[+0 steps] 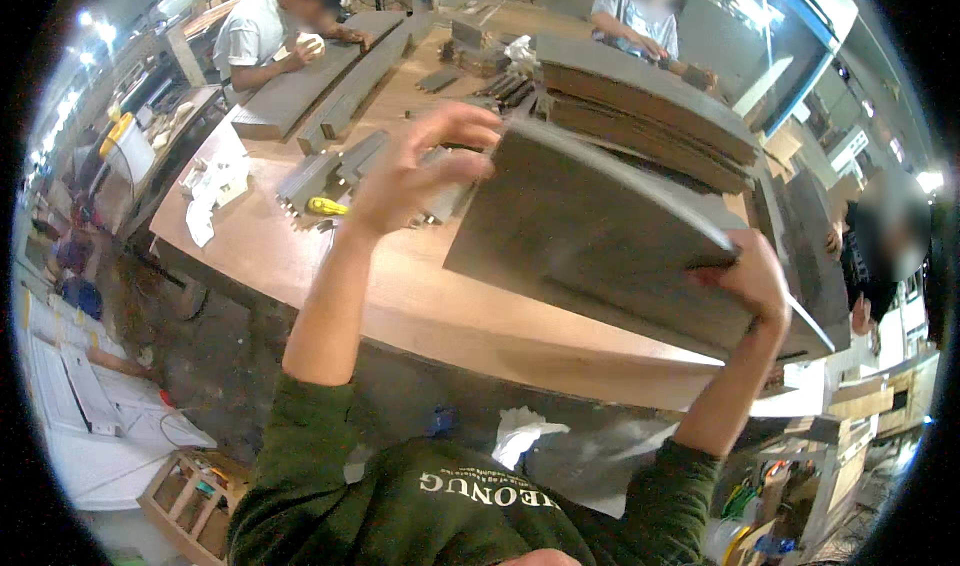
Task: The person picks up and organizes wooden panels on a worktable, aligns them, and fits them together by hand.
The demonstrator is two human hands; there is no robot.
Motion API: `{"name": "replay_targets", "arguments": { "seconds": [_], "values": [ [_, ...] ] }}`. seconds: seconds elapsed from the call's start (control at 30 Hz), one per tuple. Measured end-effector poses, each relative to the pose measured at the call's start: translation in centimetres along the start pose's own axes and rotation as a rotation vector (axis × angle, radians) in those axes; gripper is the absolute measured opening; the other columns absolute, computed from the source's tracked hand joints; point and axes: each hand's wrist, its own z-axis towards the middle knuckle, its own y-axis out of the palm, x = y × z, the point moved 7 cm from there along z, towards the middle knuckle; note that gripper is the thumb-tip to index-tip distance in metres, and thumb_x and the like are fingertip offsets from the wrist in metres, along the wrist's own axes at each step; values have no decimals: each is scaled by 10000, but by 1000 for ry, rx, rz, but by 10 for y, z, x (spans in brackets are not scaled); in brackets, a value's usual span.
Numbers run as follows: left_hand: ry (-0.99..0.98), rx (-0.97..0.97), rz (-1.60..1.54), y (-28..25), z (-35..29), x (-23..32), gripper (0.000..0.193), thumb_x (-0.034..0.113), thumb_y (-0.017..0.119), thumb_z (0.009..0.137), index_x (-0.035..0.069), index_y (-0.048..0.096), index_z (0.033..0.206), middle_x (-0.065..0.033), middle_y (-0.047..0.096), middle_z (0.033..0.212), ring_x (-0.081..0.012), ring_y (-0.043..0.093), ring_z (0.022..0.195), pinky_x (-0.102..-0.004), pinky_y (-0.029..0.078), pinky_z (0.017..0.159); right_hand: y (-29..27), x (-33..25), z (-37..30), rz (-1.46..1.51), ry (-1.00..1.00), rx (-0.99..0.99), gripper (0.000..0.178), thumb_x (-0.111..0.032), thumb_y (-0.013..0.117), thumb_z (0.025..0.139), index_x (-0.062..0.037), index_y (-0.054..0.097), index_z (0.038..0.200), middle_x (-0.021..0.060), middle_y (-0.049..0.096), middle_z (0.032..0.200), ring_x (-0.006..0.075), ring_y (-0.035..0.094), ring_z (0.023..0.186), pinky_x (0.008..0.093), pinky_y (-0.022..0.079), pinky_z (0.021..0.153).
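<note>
A dark grey-brown board is tilted up over the table in front of me, its broad face toward me. At its upper left corner is my left hand, fingers and thumb curled against the edge and slightly blurred. My right hand grips the right end, thumb on the near face and fingers over the top edge. Just behind the board rises a stack of similar dark boards. Left of my left hand, a yellow-handled tool lies beside several short dark strips.
Beneath is a wide wooden worktable. Crumpled white paper lies near its left corner. At the far left a person wipes a long dark plank. Another person works behind the stack; a third stands at the right.
</note>
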Motion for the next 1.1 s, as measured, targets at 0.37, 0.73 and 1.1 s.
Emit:
{"name": "replay_targets", "arguments": {
  "seconds": [0.37,0.73,1.1],
  "values": [
    [-403,143,-8,38,-104,-190,467,10,758,694,2,580,1126,-60,631,1067,-142,560,1007,-306,457,876,90,-22,13,-251,104,-74,642,-495,816,544,-132,691,1059,141,679,937,305,638,911,400,510,805],
    [-32,106,54,22,-14,-30,365,295,696,823,28,621,1061,-43,674,963,-107,590,875,-251,452,791,4,26,3,30,-50,-12,404,-297,830,574,-59,717,880,96,689,750,217,656,694,336,506,682],
    [-651,505,-367,13,-177,-293,528,558,422,908,119,498,1192,-4,573,1082,-132,526,949,-342,419,813,79,-15,-18,-52,133,53,620,-682,667,628,-196,689,1012,103,677,976,294,632,931,420,466,860]
  ]
}}
